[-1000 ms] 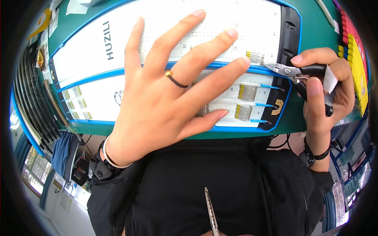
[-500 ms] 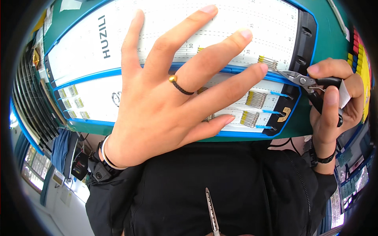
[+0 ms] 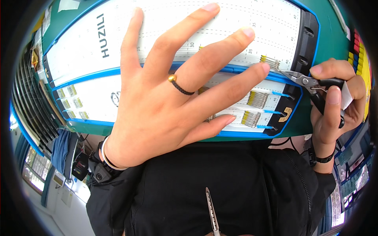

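My left hand [image 3: 157, 94] lies spread over an open, hinged flat case [image 3: 78, 55] with white, scale-marked boards and blue edges. It looks like a fishing-rig box. The left index fingertip rests beside a row of thin metal pins with yellow marks [image 3: 271, 61] near the hinge. In my right hand [image 3: 334, 102] is a pair of small pliers [image 3: 305, 80] with dark handles. Their jaw tips reach the right end of that row, close to the left index finger; whether they grip anything is too small to tell. A white scrap [image 3: 347, 96] shows by the right fingers.
Nearer pin rows [image 3: 256, 99] have blue cords [image 3: 280, 94] running to the black end strip [image 3: 285, 106]. The case lies on a green mat [image 3: 332, 39]. Stacked dark panels [image 3: 31, 98] stand at left, a yellow item with coloured blocks [image 3: 364, 70] at right. A metal clip [image 3: 212, 212] shows low down.
The pliers and my right hand have shifted very slightly to the right, as has the left index fingertip. The grip on the pliers looks the same.
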A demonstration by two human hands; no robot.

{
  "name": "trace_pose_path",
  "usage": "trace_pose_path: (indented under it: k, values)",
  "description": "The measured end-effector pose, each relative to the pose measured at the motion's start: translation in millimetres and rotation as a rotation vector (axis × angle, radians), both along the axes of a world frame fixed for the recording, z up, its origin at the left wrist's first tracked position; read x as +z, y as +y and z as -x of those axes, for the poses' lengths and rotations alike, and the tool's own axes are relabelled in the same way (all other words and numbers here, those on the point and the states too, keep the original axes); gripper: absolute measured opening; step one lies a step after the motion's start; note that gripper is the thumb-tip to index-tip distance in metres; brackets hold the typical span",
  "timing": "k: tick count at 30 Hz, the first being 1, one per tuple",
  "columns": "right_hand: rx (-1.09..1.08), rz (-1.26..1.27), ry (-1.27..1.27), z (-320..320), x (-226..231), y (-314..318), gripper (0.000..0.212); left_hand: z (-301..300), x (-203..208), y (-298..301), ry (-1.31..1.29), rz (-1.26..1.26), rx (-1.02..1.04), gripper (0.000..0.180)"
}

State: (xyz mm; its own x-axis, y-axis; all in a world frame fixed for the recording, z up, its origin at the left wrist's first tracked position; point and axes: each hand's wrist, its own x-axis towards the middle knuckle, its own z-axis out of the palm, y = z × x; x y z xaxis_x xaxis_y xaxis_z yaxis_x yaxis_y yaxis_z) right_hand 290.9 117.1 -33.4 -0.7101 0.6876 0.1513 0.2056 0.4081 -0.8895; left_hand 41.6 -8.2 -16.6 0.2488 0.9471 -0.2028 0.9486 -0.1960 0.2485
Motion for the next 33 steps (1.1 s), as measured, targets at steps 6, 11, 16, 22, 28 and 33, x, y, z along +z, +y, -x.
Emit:
trace_pose_path:
  k: [6, 11, 16, 22, 28, 33]
  values:
    - [-0.012, 0.027, 0.028, 1.9, -1.4, -2.9, 0.014, 6.6, -6.2, -2.0, 0.005, -0.084, -0.068, 0.056]
    - [-0.02, -0.001, -0.027, 3.9, 1.7, -4.3, 0.014, 32.5, -43.5, 4.4, 0.004, -0.473, -0.336, 0.059]
    - [-0.032, -0.006, -0.054, 5.3, 3.8, -7.0, 0.016, 30.2, -47.9, 3.9, -0.025, -0.424, -0.272, 0.061]
    - [-0.039, -0.028, -0.002, 7.1, 1.4, -8.4, 0.016, 9.9, -12.1, 0.1, -0.024, -0.172, -0.1, 0.059]
    - [-0.003, -0.037, 0.024, 9.1, -3.9, -8.7, 0.017, 26.9, -32.9, -1.1, -0.018, -0.305, -0.215, 0.058]
    - [0.006, -0.041, 0.02, 10.8, -1.3, -7.7, 0.018, 6.1, 0.6, -5.7, -0.006, 0.02, -0.003, 0.057]
